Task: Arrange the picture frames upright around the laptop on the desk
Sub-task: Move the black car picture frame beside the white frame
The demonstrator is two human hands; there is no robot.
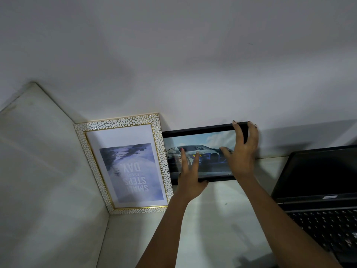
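A black-framed car picture stands on its long edge against the back wall, left of the laptop. My right hand holds its right end, fingers hooked over the top right corner. My left hand grips its bottom edge near the left, thumb under the frame and fingers spread on the glass. A white-and-gold mosaic frame leans upright in the desk's left corner, its "small steps every day" print upside down. Its right edge touches the black frame.
The white desk meets a white side panel on the left and the white back wall. The open black laptop fills the right side, its keyboard reaching the lower right corner.
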